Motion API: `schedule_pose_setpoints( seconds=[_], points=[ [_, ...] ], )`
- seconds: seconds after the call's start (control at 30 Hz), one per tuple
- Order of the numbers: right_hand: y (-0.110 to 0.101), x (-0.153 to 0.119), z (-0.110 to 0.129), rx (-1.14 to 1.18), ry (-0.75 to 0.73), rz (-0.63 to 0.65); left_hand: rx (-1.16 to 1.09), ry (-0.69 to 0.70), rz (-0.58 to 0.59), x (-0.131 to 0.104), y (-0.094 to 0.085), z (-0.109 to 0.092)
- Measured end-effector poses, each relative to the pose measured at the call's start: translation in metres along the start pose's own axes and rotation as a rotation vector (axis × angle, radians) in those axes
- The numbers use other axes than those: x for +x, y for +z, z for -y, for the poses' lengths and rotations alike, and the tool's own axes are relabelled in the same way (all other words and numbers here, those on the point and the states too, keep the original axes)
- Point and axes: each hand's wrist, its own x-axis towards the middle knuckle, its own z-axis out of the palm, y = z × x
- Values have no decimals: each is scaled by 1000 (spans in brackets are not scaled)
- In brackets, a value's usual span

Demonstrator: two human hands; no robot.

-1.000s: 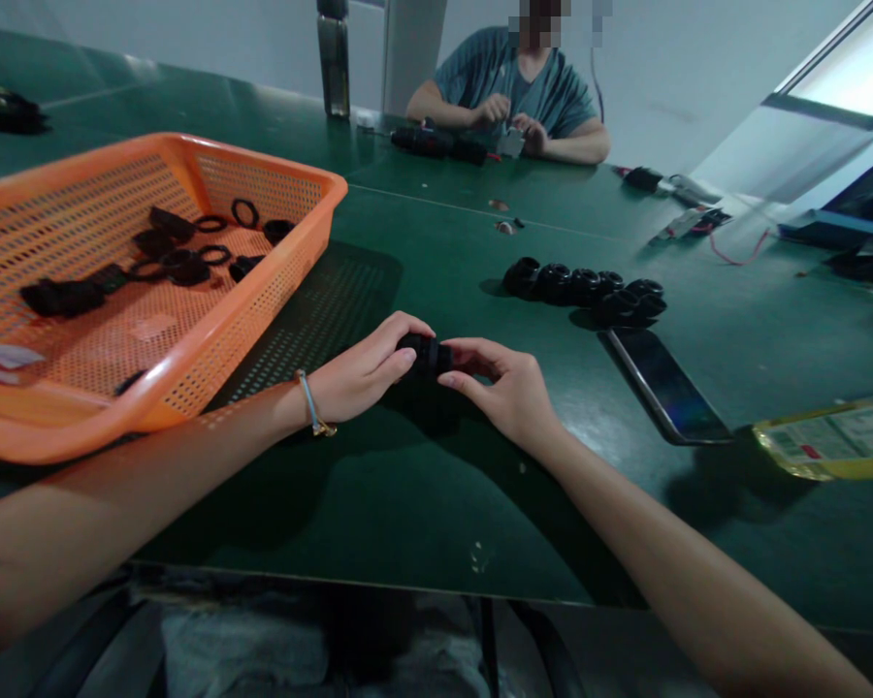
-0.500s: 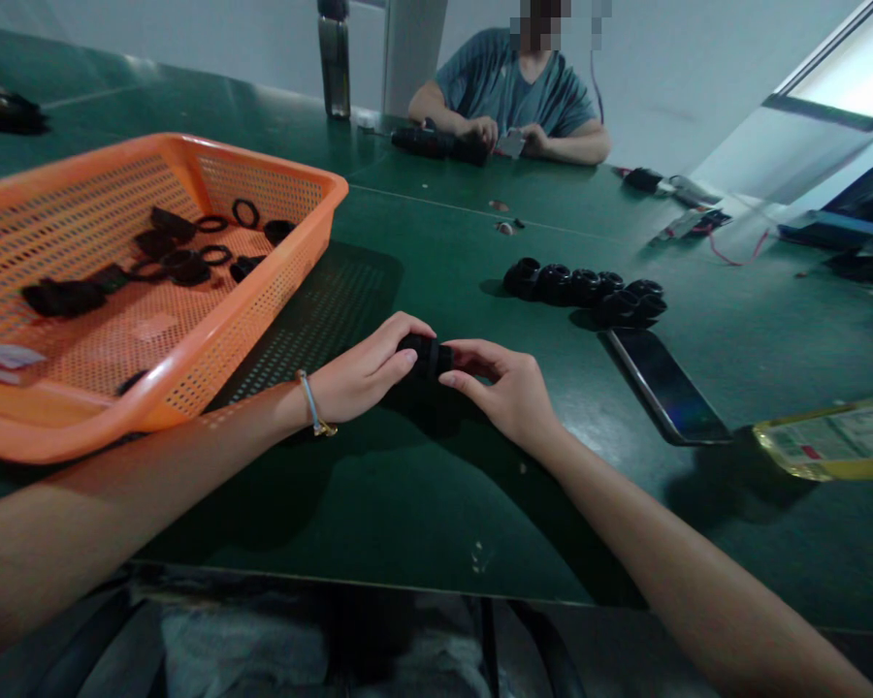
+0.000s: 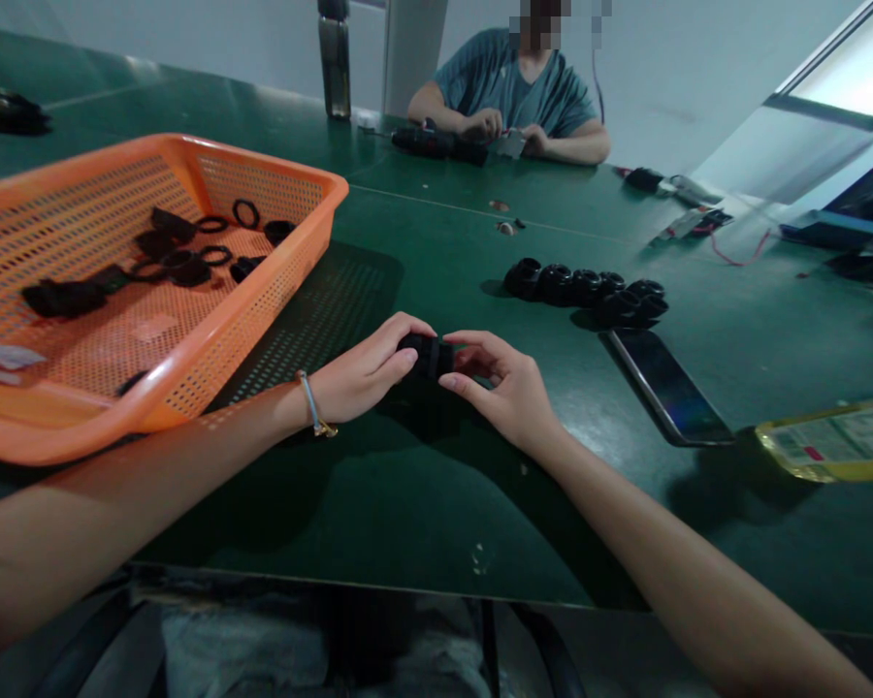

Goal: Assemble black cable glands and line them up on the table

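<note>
Above the green table (image 3: 407,504), my left hand (image 3: 364,373) is closed round a dark, round plastic fitting (image 3: 429,357), with the thumb along its near side. At the fitting's right end is my right hand (image 3: 505,388), its thumb and index finger curved about the rim. Details of the fitting are too dark to make out. Beyond my right hand, several similar black fittings (image 3: 586,287) stand together in a short row.
To the left stands an orange mesh basket (image 3: 262,310) with black rings (image 3: 245,213) and other black parts in it. A phone (image 3: 669,388) and a yellow-edged packet (image 3: 829,441) lie at the right. Across the table a person (image 3: 516,87) handles a small pale piece, near a dark bottle (image 3: 335,63).
My right index finger has lifted and straightened slightly at the fitting's end, loosening the curl of that hand. My left hand and the fitting stay in place.
</note>
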Motion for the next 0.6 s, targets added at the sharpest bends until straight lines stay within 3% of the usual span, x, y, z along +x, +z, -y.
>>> schedule_pose_setpoints(
  seconds=[0.6],
  points=[
    [1, 1, -2, 20, -12, -8, 6, 25, -1, -1, 0, 2]
  ],
)
